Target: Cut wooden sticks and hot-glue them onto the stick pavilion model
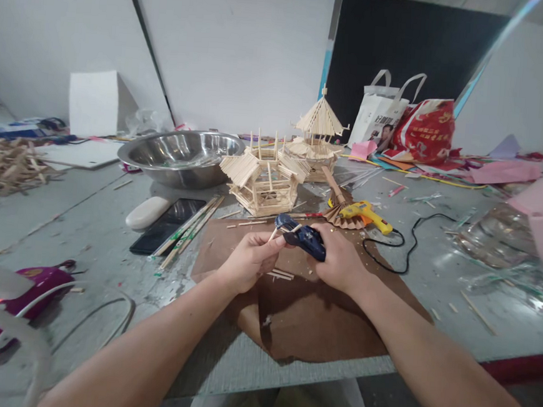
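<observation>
My right hand [341,259] is wrapped round a dark blue hand cutter [313,241] above the brown sheet. My left hand [250,261] pinches a thin wooden stick [273,234] at the cutter's left end; the exact contact is too small to make out. Beneath the hands, short cut sticks [282,274] lie on the brown sheet [318,323]. Just beyond stands a roofed stick model [266,181] with uprights poking from its top. Behind it rises a second stick pavilion [322,123] with a pointed roof.
A steel bowl [175,171] sits at the back left. Near my left hand are a phone [156,239], a white mouse-shaped object [147,212] and chopsticks [189,231]. Right of the models lie a yellow glue gun [369,216], its black cord [412,239] and a transparent container [489,236].
</observation>
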{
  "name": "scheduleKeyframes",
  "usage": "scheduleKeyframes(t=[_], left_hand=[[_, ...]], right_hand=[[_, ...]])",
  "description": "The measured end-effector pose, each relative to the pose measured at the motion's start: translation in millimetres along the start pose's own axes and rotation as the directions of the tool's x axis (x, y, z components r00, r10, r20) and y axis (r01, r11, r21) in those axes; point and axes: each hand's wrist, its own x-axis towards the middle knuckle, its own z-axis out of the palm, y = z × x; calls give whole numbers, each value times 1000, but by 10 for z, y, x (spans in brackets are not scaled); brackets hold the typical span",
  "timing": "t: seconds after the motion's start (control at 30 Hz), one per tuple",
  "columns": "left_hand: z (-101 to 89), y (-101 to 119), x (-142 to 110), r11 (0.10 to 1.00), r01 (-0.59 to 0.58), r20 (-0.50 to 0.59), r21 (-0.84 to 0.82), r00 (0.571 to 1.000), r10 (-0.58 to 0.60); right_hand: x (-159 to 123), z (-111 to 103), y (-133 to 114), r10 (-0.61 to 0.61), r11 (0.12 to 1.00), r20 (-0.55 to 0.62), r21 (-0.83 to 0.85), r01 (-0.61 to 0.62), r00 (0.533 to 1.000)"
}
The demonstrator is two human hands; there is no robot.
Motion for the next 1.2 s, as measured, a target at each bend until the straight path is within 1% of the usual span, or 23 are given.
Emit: scheduleKeyframes(t=[0.2,0.47,0.67,0.87,1.0,1.2], left_hand=[[-20,-6,15,1000,14,-12,12,1000,-14],[-12,1,11,1000,19,-21,14,1000,-19],[-34,-8,20,998,33,-22,48,999,-32],[-25,10,16,999,27,-18,30,1000,-26],[-8,39,8,998,46,-33,32,998,-45],[14,74,2,996,90,-55,14,994,-89]], right_hand=[[2,-1,21,-24,999,-8,-29,23,1000],[8,-28,21,-3,998,23,-64,5,1000],[4,0,43,-18,999,19,-33,19,1000],[-4,4,38,-18,999,20,-38,19,1000],[-8,-7,22,14,999,43,-49,-12,999],[-5,-30,-26,96,994,83,-66,-91,992]])
